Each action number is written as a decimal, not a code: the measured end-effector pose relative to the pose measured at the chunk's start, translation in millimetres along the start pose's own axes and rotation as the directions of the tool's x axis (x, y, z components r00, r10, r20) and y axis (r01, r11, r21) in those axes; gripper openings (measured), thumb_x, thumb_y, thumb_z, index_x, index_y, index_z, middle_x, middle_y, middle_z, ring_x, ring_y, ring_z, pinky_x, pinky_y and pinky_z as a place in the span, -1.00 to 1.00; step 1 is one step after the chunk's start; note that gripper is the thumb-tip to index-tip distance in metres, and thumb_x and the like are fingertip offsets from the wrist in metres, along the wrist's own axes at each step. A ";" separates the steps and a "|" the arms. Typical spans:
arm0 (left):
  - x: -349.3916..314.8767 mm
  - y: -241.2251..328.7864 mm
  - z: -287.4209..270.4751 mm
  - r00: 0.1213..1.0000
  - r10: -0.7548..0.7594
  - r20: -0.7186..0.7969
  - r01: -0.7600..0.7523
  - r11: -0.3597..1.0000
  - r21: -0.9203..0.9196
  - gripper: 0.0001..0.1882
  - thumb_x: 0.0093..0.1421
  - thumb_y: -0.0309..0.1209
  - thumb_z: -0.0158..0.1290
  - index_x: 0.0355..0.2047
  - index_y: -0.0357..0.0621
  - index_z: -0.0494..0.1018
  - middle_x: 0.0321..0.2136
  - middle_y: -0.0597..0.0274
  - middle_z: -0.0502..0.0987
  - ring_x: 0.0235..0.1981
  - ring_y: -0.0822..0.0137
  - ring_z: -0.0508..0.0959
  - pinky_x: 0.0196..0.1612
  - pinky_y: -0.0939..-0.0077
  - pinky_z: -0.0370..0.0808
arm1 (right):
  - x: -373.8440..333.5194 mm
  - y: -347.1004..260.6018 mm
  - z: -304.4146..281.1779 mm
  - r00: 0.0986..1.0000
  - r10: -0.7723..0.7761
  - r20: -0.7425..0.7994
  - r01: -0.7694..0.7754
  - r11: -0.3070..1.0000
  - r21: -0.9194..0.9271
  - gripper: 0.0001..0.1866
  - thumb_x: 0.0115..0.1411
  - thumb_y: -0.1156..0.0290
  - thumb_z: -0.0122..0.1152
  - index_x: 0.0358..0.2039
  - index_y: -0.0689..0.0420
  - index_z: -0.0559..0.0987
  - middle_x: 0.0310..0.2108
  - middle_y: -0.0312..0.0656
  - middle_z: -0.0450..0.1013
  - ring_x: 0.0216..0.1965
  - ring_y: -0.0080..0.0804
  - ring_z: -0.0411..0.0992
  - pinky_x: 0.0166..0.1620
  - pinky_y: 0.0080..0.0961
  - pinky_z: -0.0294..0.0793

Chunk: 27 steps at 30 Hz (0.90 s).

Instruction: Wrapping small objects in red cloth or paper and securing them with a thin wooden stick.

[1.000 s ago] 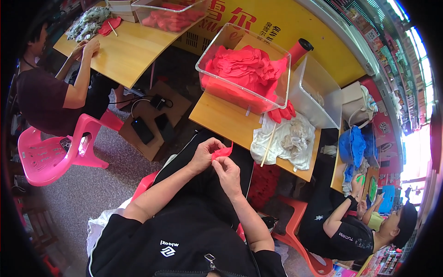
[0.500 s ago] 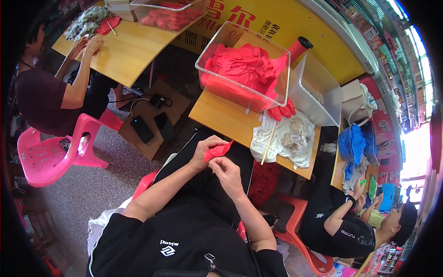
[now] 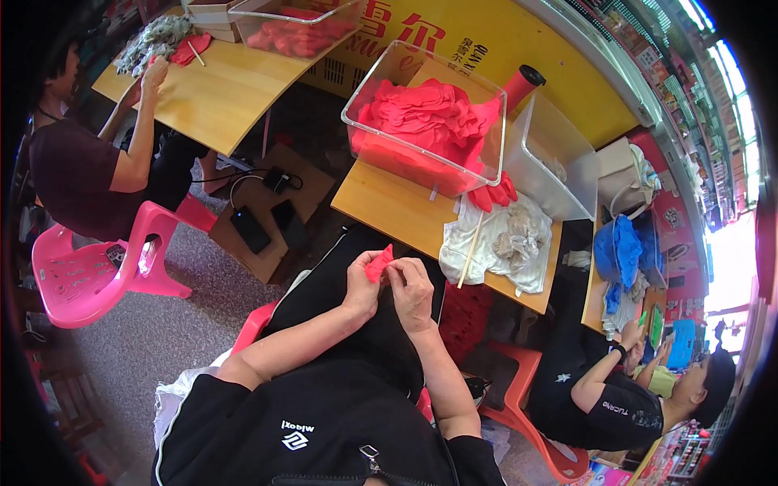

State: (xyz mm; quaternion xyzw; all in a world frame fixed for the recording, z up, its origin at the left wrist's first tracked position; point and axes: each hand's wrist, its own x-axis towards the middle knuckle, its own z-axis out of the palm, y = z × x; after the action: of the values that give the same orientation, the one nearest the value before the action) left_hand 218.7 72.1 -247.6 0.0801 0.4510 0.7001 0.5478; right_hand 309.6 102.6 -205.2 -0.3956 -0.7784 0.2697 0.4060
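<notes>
Over my lap, a small, soft red piece [image 3: 378,265] with a pointed tip is pinched in my left hand [image 3: 361,285]. It looks like thin cloth, though its exact kind is unclear. My right hand [image 3: 412,293] is closed, thumb and fingertips pressed together at the piece's right edge. A large heap of similar red pieces [image 3: 425,113] fills a clear plastic bin [image 3: 346,121] ahead of me. Several more red pieces [image 3: 496,193] lie beside the bin, next to a white cloth [image 3: 463,243] holding a thin stick [image 3: 471,251] and greyish crumpled material [image 3: 521,243].
The wooden table [image 3: 381,202] stands just beyond my knees. A second clear bin [image 3: 559,174] is at its right. Co-workers sit at left, near a pink chair [image 3: 77,279], and at right on an orange chair [image 3: 519,389]. Phones [image 3: 250,229] lie on cardboard at left.
The red piece has turned more upright and shifted slightly left. My right hand has moved up against it, from just below. The left co-worker's hand has risen from the table.
</notes>
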 end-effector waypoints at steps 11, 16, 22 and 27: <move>-14.0 -8.0 6.4 0.960 -0.159 0.228 0.184 0.979 -0.089 -0.85 0.22 -0.47 0.05 -0.21 -0.22 0.44 -0.22 0.32 0.45 -0.22 0.48 0.49 -0.15 0.46 0.51 | -14.3 48.1 -15.7 0.882 0.471 0.018 -0.442 0.812 0.381 -0.88 0.20 0.47 0.14 -0.35 0.26 0.54 -0.42 -0.27 0.48 -0.38 -0.58 0.42 -0.28 -0.62 0.41; -23.2 -13.9 3.3 0.815 -0.297 0.498 0.140 0.934 0.329 -0.75 0.33 -0.25 -0.11 -0.12 -0.12 0.40 -0.18 0.41 0.41 -0.15 0.52 0.41 -0.09 0.50 0.37 | -30.5 79.8 -20.3 0.775 0.557 0.297 -0.617 0.568 0.545 -0.82 0.21 0.36 0.16 -0.33 0.24 0.56 -0.43 -0.35 0.45 -0.39 -0.65 0.38 -0.32 -0.65 0.41; -6.8 -8.1 6.6 0.945 -0.240 0.222 0.171 0.942 0.289 -0.69 0.32 -0.14 -0.08 -0.23 -0.12 0.46 -0.33 0.35 0.51 -0.29 0.49 0.49 -0.21 0.50 0.43 | -29.6 42.7 -61.7 0.826 0.551 0.116 -0.494 0.612 0.617 -0.80 0.20 0.40 0.18 -0.22 0.25 0.56 -0.36 -0.33 0.50 -0.33 -0.66 0.42 -0.24 -0.65 0.44; -13.6 -14.6 11.7 0.914 -0.215 0.344 0.111 0.948 0.298 -0.71 0.33 -0.21 -0.07 -0.22 -0.17 0.49 -0.24 0.33 0.51 -0.23 0.51 0.50 -0.23 0.55 0.47 | -39.6 25.6 -59.6 0.969 0.218 -0.116 -0.193 0.962 0.193 -0.87 0.05 0.47 0.27 -0.35 0.19 0.61 -0.41 -0.14 0.44 -0.35 -0.32 0.48 -0.25 -0.49 0.48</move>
State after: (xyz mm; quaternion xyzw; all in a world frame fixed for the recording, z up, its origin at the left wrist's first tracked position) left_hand 241.2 66.9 -246.1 0.2474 0.4362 0.5547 0.6640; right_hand 384.4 89.3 -209.4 -0.4533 -0.6760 0.3522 0.4620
